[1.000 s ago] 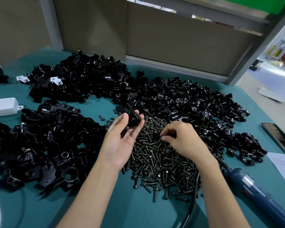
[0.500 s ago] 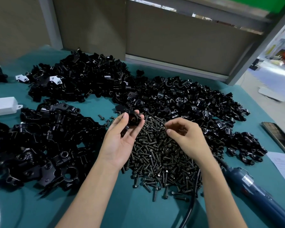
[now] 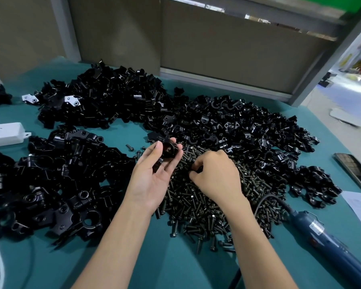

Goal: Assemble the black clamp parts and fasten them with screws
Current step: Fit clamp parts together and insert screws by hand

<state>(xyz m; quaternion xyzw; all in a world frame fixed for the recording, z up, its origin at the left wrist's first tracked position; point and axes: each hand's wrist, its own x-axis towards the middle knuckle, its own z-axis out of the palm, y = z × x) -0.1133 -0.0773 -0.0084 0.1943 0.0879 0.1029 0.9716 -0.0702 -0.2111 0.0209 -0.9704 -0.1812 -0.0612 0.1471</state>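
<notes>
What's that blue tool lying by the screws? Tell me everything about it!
The blue tool is long, rounded, dark blue, plastic-looking, with a white label. It lies flat on the teal table right of the screw pile, running out of view at the lower right. A black cord joins its upper end. Nothing grips it.

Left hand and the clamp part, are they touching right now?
Touching. The head view shows the left hand holding the clamp part between its thumb and fingertips, with no gap at the contact.
</notes>
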